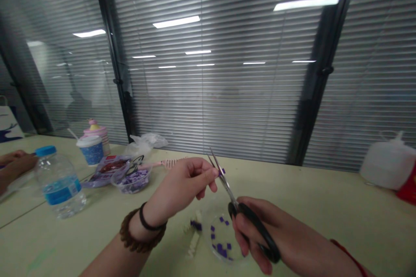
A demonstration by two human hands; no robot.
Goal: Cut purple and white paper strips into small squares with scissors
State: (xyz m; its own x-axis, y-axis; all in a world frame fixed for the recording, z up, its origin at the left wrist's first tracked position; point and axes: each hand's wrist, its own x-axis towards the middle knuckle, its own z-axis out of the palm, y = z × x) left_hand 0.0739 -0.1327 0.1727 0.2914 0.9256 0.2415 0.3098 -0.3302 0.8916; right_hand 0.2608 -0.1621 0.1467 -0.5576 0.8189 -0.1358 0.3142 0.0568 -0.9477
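- Far left edge: one other person's hand [13, 165] rests on the pale table [325, 207]; its fingers are blurred and their state cannot be told.
- One clear water bottle [58, 184] with a blue cap and blue label stands near that hand.
- Behind it, two containers side by side: one blue cup [91, 149] with a white lid, one pink lidded pot [97, 132] touching or just behind it.
- One purple packet [105, 169] lies flat; just to its right, one clear bowl [133, 180] of purple bits, with a second pair of scissors [134, 165] resting across its rim.
- One crumpled clear bag [147, 142] lies near the blinds; one pink comb [167, 163] lies beyond the bowl.
- Left hand [185, 184], two bands on the wrist: thumb and forefinger pinched on one small purple piece [222, 172], held up above the table and against the blades.
- One pair of black-handled scissors [242, 210], blades slightly parted around the purple piece, tips pointing up.
- Right hand [269, 233]: fingers closed through the scissor handles, gripping them.
- Below both hands, one clear round dish [224, 238] holds about nine purple squares; a white strip [194, 236] lies just to its left.
- Far right: one translucent white jug [388, 160], with one red item [410, 186] touching it.
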